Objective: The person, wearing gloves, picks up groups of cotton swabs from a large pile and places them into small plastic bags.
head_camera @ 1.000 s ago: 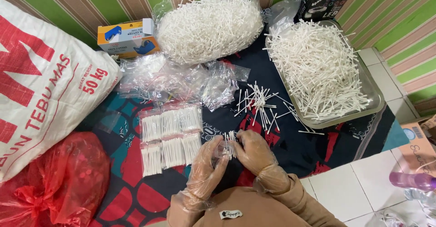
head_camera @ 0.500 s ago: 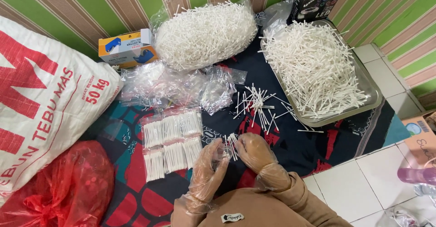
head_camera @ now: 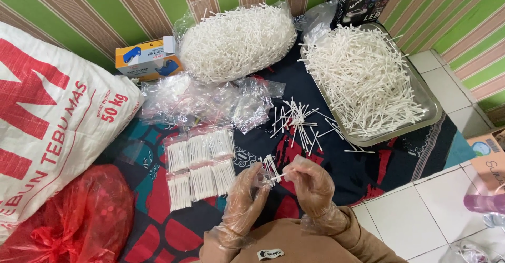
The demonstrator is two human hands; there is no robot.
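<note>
Both hands wear thin clear plastic gloves. My left hand [head_camera: 246, 197] holds a small bunch of white cotton swabs [head_camera: 270, 169] upright in front of my chest. My right hand [head_camera: 313, 184] pinches a single swab against that bunch. Just beyond lies a loose scatter of swabs [head_camera: 297, 123] on the dark patterned cloth [head_camera: 368, 171]. To the left sit several filled small clear packets of swabs [head_camera: 200, 165] in two rows.
A metal tray [head_camera: 426, 105] heaped with swabs stands at the right. A clear bag full of swabs [head_camera: 236, 39] lies at the back, empty plastic bags [head_camera: 205, 102] before it. A big white sack [head_camera: 47, 121], red bag [head_camera: 79, 221], glove box [head_camera: 147, 57] and dark box [head_camera: 363, 0] surround.
My hands have stayed over the same spot, and my right hand now brings one swab to the bunch. The view has shifted slightly.
</note>
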